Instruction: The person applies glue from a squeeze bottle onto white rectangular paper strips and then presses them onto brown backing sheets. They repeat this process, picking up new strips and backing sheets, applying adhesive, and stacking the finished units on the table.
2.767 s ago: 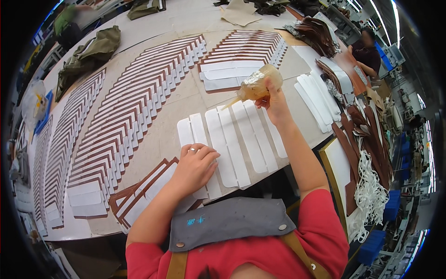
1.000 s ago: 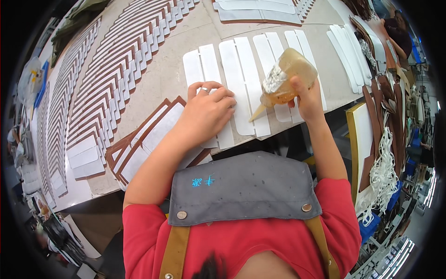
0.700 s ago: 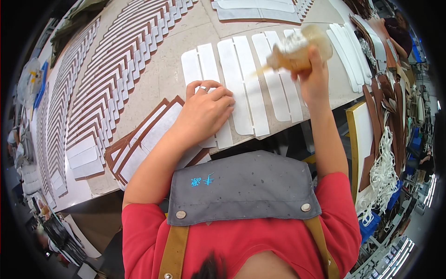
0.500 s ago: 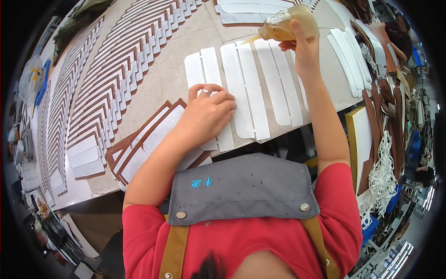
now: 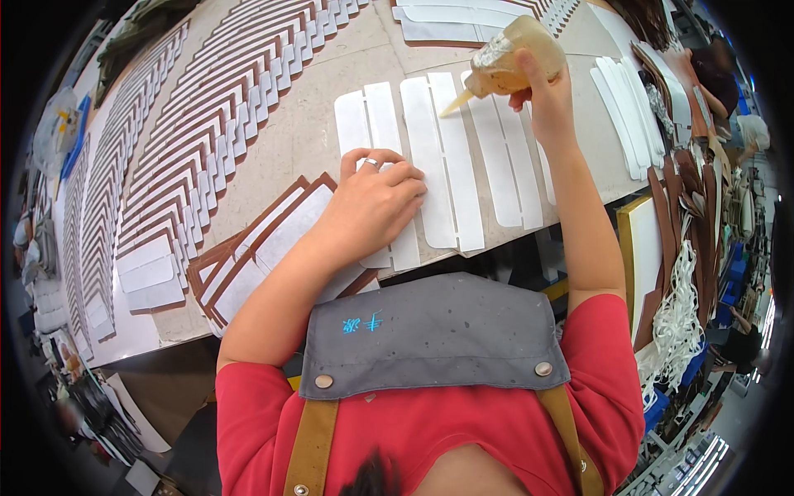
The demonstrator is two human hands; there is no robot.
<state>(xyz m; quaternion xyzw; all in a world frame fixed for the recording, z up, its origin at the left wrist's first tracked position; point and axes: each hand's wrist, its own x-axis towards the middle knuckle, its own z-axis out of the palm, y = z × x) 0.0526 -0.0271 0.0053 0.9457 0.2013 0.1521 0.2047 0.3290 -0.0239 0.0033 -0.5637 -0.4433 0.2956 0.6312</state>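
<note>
My right hand (image 5: 547,103) is closed round a clear squeeze bottle (image 5: 521,54) of amber liquid, tilted with its pale pointed nozzle down to the left. The nozzle's tip is over or on a white panel piece (image 5: 430,178) split by a narrow slit; I cannot tell if they touch. My left hand (image 5: 380,198) rests on another slit white piece (image 5: 351,116) to the left, fingers curled and close together. What the left fingertips hold, if anything, is hidden. A third white piece (image 5: 500,165) lies to the right, under the bottle.
Overlapping rows of brown-edged white pieces (image 5: 223,124) cover the table's left side. Brown-edged panels (image 5: 273,240) lie by my left forearm. White strips (image 5: 624,116) are stacked at the right. Brown straps and a white cord bundle (image 5: 674,322) hang beside the table, near another person (image 5: 715,78).
My right hand has lowered the bottle a little, and its nozzle has come down and slightly right over the panel piece. My left hand stays in nearly the same place.
</note>
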